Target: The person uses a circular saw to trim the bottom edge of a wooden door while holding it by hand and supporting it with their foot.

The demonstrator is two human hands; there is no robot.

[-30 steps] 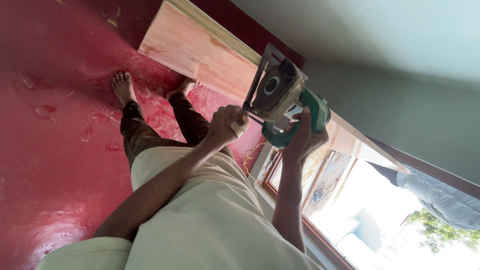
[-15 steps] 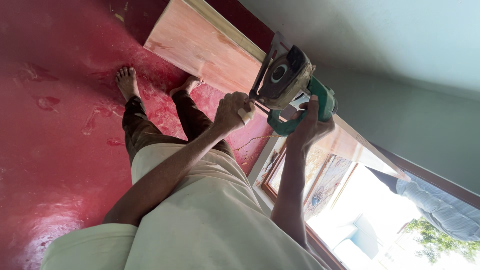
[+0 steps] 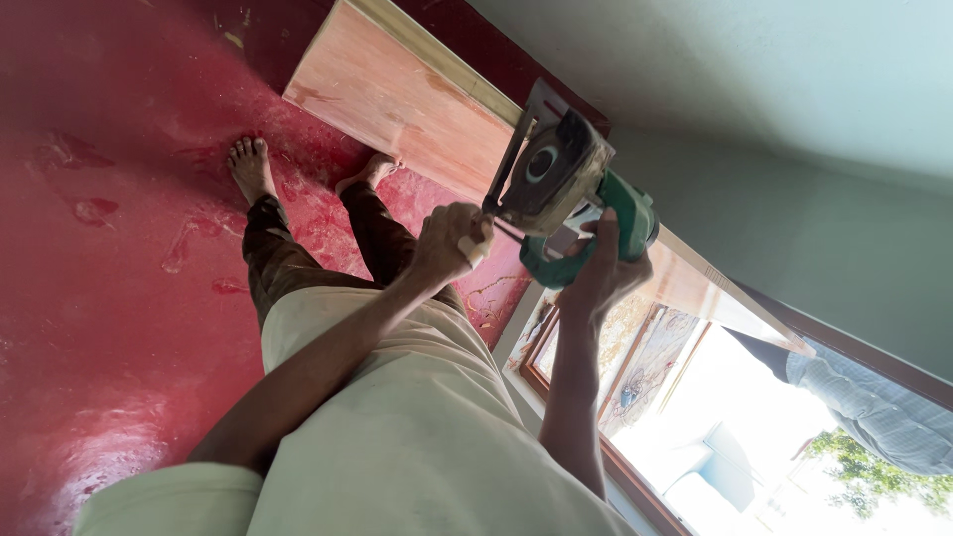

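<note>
Both hands, left (image 3: 449,241) and right (image 3: 599,278), fingers clamped round green circular saw (image 3: 566,194) above plywood sheet's (image 3: 397,99) edge.

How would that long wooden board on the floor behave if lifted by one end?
The long wooden board looks thin and flat, so it would probably flex and sag. Its length suggests awkward handling, likely to swing. Sawdust on the red floor may let it slide easily when pushed.

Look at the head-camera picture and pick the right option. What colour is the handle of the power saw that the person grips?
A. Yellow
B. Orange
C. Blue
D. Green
D: the right hand wraps round the green handle of the circular saw, while the left hand works at its metal base above the red floor.
</note>
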